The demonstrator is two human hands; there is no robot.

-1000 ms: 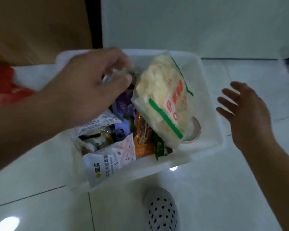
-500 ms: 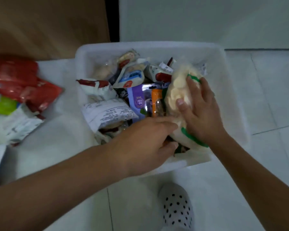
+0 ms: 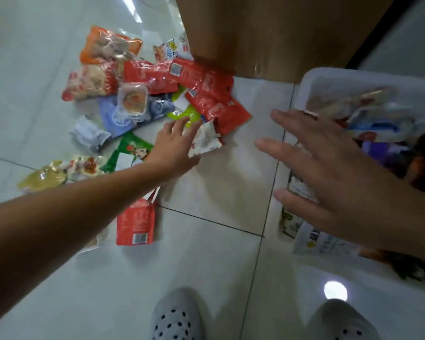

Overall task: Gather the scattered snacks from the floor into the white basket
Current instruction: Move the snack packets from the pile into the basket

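Several snack packets lie scattered on the tiled floor at upper left, among them red pouches (image 3: 206,92), an orange bag (image 3: 108,45) and a clear cup (image 3: 132,100). My left hand (image 3: 174,143) reaches over them with straight fingers. Its fingertips are at a small white packet (image 3: 205,139) and a green packet (image 3: 184,116). My right hand (image 3: 334,173) hovers spread and empty in front of the white basket (image 3: 312,82) at the right. The basket holds several snacks.
A brown wooden panel (image 3: 268,30) stands behind the pile and the basket. A red packet (image 3: 136,222) lies under my left forearm. Two spotted slippers (image 3: 177,315) show at the bottom edge. Bare tiles lie between the pile and the basket.
Both hands have left the basket. The view has swung left to the pile on the floor. My left hand now stretches out over the packets, and my right hand has let go of the pale bag.
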